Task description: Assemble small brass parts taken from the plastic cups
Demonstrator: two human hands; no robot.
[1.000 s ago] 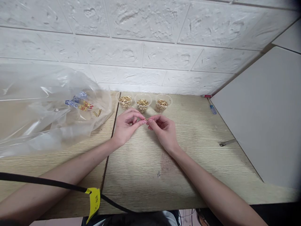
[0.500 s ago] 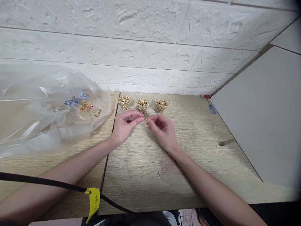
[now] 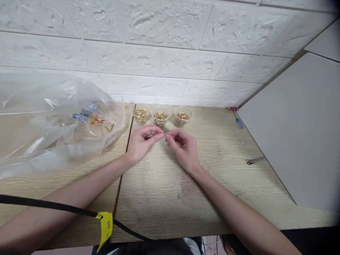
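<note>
My left hand [image 3: 143, 142] and my right hand [image 3: 183, 148] meet fingertip to fingertip above the table, both pinched. Between them shows a small gold-coloured metal pin [image 3: 164, 134], one end in each hand's thumb and forefinger; most of it is hidden by the fingers. Just behind the hands stand three clear plastic cups: a left cup [image 3: 141, 115], a middle cup [image 3: 160, 117] and a right cup [image 3: 181, 117]. Each is partly filled with many small gold metal pieces.
A large clear plastic bag [image 3: 61, 141] covers the table's left side, gold pins [image 3: 108, 128] by its end. A screwdriver [image 3: 239, 123] and a metal tool [image 3: 255, 160] lie beside the white panel [image 3: 297, 124]. A small metal piece [image 3: 179, 197] lies nearer me. A black cable [image 3: 53, 204] crosses my left forearm.
The fingertips of both hands have come slightly closer together around the pin. Otherwise the scene looks the same.
</note>
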